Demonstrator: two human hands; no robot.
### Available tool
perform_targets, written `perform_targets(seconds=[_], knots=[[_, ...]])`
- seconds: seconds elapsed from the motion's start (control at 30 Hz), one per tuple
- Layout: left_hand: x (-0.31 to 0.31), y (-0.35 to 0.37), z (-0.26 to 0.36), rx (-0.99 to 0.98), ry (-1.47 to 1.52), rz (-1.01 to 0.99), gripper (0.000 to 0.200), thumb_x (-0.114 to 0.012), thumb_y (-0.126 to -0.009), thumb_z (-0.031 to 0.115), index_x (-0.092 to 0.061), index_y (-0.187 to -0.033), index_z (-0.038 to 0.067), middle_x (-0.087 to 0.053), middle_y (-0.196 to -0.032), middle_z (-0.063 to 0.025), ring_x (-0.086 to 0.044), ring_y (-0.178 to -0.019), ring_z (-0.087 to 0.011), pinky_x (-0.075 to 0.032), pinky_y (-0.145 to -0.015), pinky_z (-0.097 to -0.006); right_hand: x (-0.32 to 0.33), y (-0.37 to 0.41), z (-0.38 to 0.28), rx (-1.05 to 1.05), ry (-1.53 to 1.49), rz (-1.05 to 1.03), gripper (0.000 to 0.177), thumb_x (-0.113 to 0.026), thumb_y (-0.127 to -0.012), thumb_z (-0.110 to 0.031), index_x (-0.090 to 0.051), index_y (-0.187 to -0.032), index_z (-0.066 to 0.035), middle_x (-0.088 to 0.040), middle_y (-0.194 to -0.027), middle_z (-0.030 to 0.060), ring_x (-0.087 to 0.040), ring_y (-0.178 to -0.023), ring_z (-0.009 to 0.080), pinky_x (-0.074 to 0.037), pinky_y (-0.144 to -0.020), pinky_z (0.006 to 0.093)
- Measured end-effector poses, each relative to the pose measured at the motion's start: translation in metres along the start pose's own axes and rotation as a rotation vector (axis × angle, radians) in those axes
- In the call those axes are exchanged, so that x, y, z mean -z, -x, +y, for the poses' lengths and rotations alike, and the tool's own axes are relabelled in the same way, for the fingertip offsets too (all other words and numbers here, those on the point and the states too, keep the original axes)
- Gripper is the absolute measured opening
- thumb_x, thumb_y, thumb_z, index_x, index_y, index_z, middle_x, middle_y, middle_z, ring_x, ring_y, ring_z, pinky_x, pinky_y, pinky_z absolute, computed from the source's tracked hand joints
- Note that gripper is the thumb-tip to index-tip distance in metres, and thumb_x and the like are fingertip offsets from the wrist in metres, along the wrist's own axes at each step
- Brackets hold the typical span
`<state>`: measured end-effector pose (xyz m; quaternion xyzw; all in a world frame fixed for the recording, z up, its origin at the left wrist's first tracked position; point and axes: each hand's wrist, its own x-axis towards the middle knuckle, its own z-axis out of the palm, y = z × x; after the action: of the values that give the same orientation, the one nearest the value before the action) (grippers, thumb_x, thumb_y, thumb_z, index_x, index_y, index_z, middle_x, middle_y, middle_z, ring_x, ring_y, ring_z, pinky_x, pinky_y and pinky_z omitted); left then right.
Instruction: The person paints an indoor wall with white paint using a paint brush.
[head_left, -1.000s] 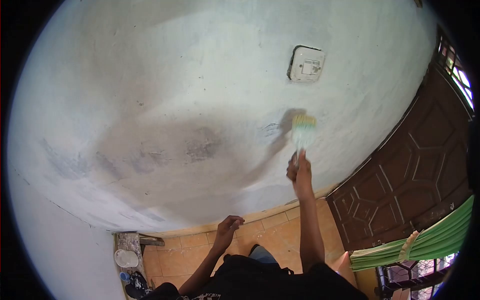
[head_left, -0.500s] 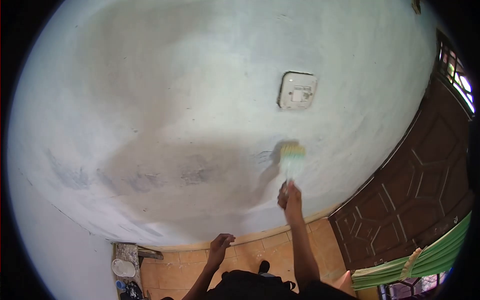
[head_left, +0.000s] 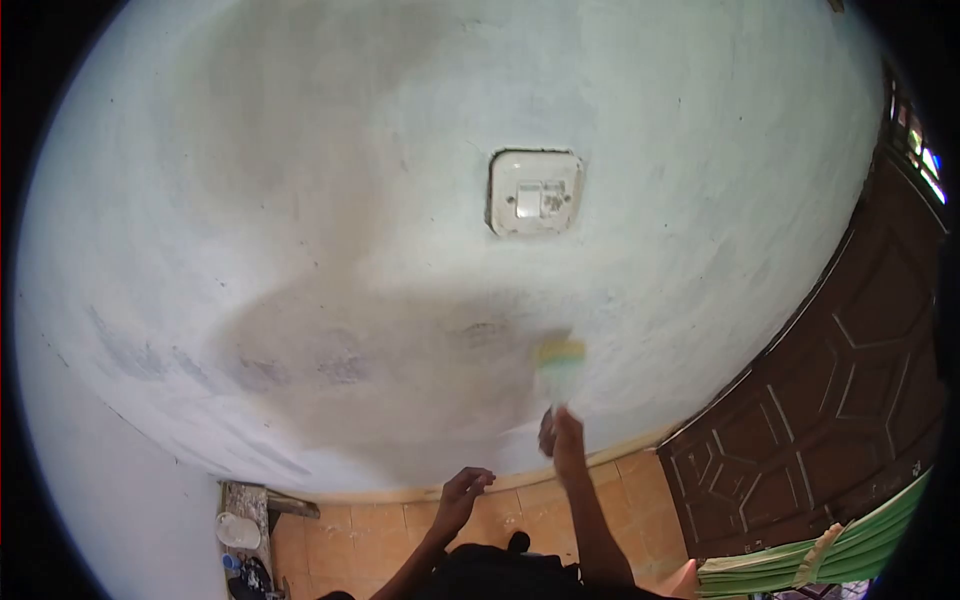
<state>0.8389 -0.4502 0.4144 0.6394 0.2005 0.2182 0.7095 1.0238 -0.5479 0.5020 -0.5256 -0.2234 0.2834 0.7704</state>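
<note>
My right hand is closed around the handle of a paintbrush. The brush points upward, and its yellowish bristle tip, blurred by motion, is at or close to the pale, patchy wall; contact is hard to tell. Above it on the wall sits a white switch plate with marks on its face. Lower and to the left, my left hand hangs in front of the wall's base with fingers loosely curved and apart, holding nothing visible.
At the lower left, a paint-spotted wooden bench bears a white tub and dark items. A brown panelled door stands at the right beside a green curtain. Orange tiles cover the floor.
My right hand and the paintbrush have moved down and slightly left. My left hand has shifted a little right and down. The view has shifted, so the switch plate appears further left.
</note>
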Motion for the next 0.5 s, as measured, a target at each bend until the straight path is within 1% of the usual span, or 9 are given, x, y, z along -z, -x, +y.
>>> perform_targets(seconds=[0.03, 0.1, 0.2, 0.23, 0.27, 0.3, 0.37, 0.47, 0.5], knots=[[-0.005, 0.006, -0.003, 0.025, -0.011, -0.007, 0.023, -0.054, -0.099, 0.023, -0.061, -0.107, 0.003, -0.065, -0.105, -0.0069, -0.061, -0.102, -0.017, -0.049, -0.087, -0.0326, 0.0, -0.01, -0.021, 0.104, 0.023, 0.013, 0.048, -0.044, -0.098, -0.053, -0.041, -0.07, -0.014, -0.026, -0.053, -0.0075, -0.026, -0.04, 0.0036, -0.017, -0.038, 0.0219], [-0.017, 0.007, 0.001, 0.033, -0.019, -0.023, 0.022, -0.054, -0.099, 0.023, -0.061, -0.106, 0.003, -0.065, -0.104, -0.0072, -0.06, -0.102, -0.0172, -0.049, -0.088, -0.0331, 0.0, -0.025, -0.063, 0.102, -0.047, -0.001, 0.042, -0.039, -0.104, -0.034, -0.043, -0.069, -0.012, -0.031, -0.054, -0.007, -0.025, -0.043, 0.0042, -0.02, -0.039, 0.0226], [-0.028, -0.002, 0.006, 0.016, -0.031, -0.021, 0.021, -0.054, -0.098, 0.021, -0.061, -0.106, 0.002, -0.065, -0.104, -0.0075, -0.06, -0.1, -0.0166, -0.048, -0.087, -0.032, 0.023, -0.052, -0.051, 0.068, -0.024, -0.04, 0.042, -0.039, -0.104, -0.035, -0.042, -0.069, -0.012, -0.032, -0.054, -0.0065, -0.025, -0.043, 0.0047, -0.021, -0.039, 0.0231], [-0.035, -0.005, 0.014, 0.002, -0.019, -0.003, 0.021, -0.055, -0.098, 0.02, -0.062, -0.106, 0.001, -0.065, -0.103, -0.0075, -0.06, -0.099, -0.0161, -0.048, -0.086, -0.0309, 0.034, -0.059, -0.026, 0.052, 0.03, -0.025, 0.042, -0.038, -0.104, -0.034, -0.042, -0.069, -0.012, -0.033, -0.053, -0.0062, -0.026, -0.043, 0.0048, -0.021, -0.039, 0.0232], [-0.039, -0.006, 0.019, -0.014, -0.006, 0.016, 0.021, -0.056, -0.098, 0.019, -0.063, -0.105, 0.001, -0.066, -0.103, -0.0076, -0.06, -0.098, -0.0156, -0.048, -0.085, -0.0298, 0.05, -0.061, 0.013, 0.038, 0.086, -0.012, 0.042, -0.038, -0.104, -0.034, -0.041, -0.069, -0.012, -0.033, -0.053, -0.0059, -0.027, -0.043, 0.0049, -0.022, -0.039, 0.0232], [-0.041, -0.008, 0.019, -0.022, -0.007, 0.033, 0.021, -0.056, -0.098, 0.018, -0.063, -0.106, 0.001, -0.066, -0.103, -0.0076, -0.06, -0.099, -0.0156, -0.048, -0.085, -0.03, 0.061, -0.052, 0.038, 0.026, 0.144, -0.001, 0.042, -0.038, -0.104, -0.033, -0.041, -0.068, -0.012, -0.033, -0.053, -0.0057, -0.028, -0.043, 0.005, -0.023, -0.039, 0.0233], [-0.044, -0.016, 0.018, -0.048, -0.004, 0.069, 0.02, -0.056, -0.097, 0.017, -0.063, -0.106, 0.001, -0.066, -0.104, -0.0075, -0.061, -0.099, -0.0157, -0.048, -0.085, -0.0303, 0.072, -0.019, 0.067, -0.042, 0.065, -0.073, 0.04, -0.038, -0.104, -0.029, -0.04, -0.067, -0.013, -0.033, -0.053, -0.0049, -0.03, -0.042, 0.0051, -0.024, -0.039, 0.0236], [-0.041, -0.027, 0.013, -0.074, -0.024, 0.145, 0.02, -0.056, -0.097, 0.016, -0.062, -0.109, 0.001, -0.065, -0.111, -0.0083, -0.061, -0.1, -0.0159, -0.049, -0.086, -0.0307, 0.071, -0.007, 0.033, -0.117, 0.09, -0.094, 0.038, -0.038, -0.103, -0.026, -0.041, -0.067, -0.013, -0.035, -0.052, -0.0044, -0.032, -0.042, 0.0056, -0.025, -0.039, 0.0234], [-0.045, -0.031, 0.014, -0.08, -0.008, 0.172, 0.021, -0.056, -0.097, 0.016, -0.062, -0.11, 0.001, -0.064, -0.113, -0.0086, -0.061, -0.1, -0.0161, -0.049, -0.085, -0.0306, 0.072, -0.015, 0.02, -0.022, 0.111, -0.081, 0.041, -0.041, -0.102, -0.037, -0.04, -0.068, -0.013, -0.032, -0.052, -0.0052, -0.029, -0.041, 0.005, -0.022, -0.039, 0.0233]])
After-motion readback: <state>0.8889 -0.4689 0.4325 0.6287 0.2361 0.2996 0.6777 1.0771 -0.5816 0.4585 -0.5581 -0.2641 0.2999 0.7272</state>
